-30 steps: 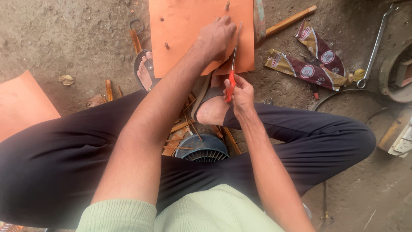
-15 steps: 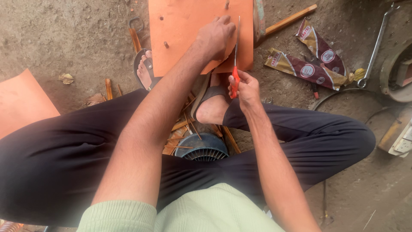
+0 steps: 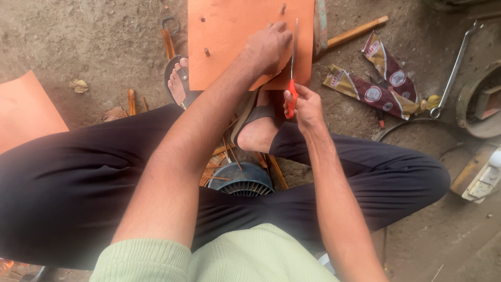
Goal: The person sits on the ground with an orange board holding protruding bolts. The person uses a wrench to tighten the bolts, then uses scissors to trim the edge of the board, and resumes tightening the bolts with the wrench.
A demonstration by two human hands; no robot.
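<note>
An orange sheet point(image 3: 235, 36) lies on the dirt ground in front of me, with a few small pegs stuck in it. My left hand point(image 3: 269, 47) presses down on its near right part, fingers curled. My right hand point(image 3: 305, 107) grips the red handles of a pair of scissors point(image 3: 293, 68), whose thin blades point away from me along the sheet's right side, just right of my left hand. Whether the blades are cutting the sheet I cannot tell. I sit cross-legged in dark trousers, sandalled feet point(image 3: 255, 125) under the sheet's near edge.
A dark round fan cover point(image 3: 242, 180) and thin orange strips lie between my legs. Another orange sheet point(image 3: 26, 112) is at the left. Empty snack wrappers point(image 3: 378, 89), a wooden handle point(image 3: 357, 31), a long spanner point(image 3: 454, 68) and a round metal part point(image 3: 480, 104) lie to the right.
My right hand with the scissors has shifted slightly away from me along the sheet's right side. My left hand stays pressed on the sheet.
</note>
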